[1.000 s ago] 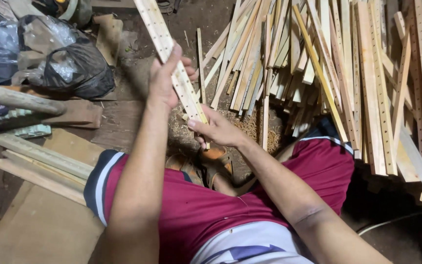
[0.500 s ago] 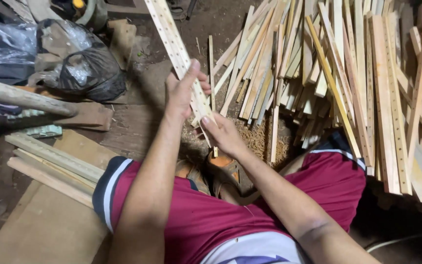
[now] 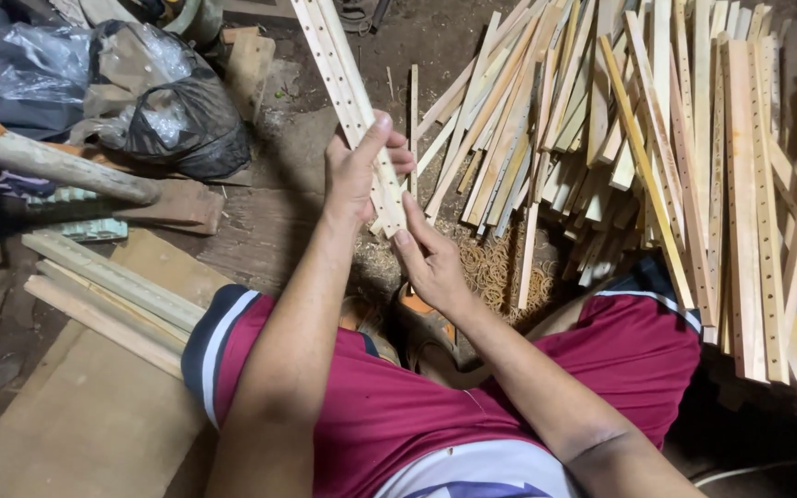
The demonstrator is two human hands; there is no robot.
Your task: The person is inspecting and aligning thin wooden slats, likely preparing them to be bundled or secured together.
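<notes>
Bare dirt floor (image 3: 279, 198) strewn with sawdust and curled wood shavings (image 3: 491, 267) lies below the seated person, whose maroon shorts with white stripes (image 3: 389, 415) fill the lower part of the view. Held up over the knees is a pale, long, narrow wooden slat with a row of small drilled holes (image 3: 343, 83). Its long axis runs from the top middle of the view, tilting slightly rightward, down to a lower end that sits just above the shavings. The left hand (image 3: 357, 171) is wrapped around the slat's lower stretch, thumb up along the near face and fingers curled behind it, clamped firmly on the wood. The right hand (image 3: 431, 263) sits directly below it at the slat's bottom end, fingers pointing up and touching that end; whether it pinches the slat or only steadies it cannot be told. Of the two, the left hand is higher on the slat and carries it. To the right, well within reach of the right arm, lies a large heap of similar pale wooden slats (image 3: 657, 148), fanned out on the ground. On the left lie flat wooden planks (image 3: 113, 295), a black plastic bag (image 3: 177, 120) and a thick round wooden pole (image 3: 57, 161)
</notes>
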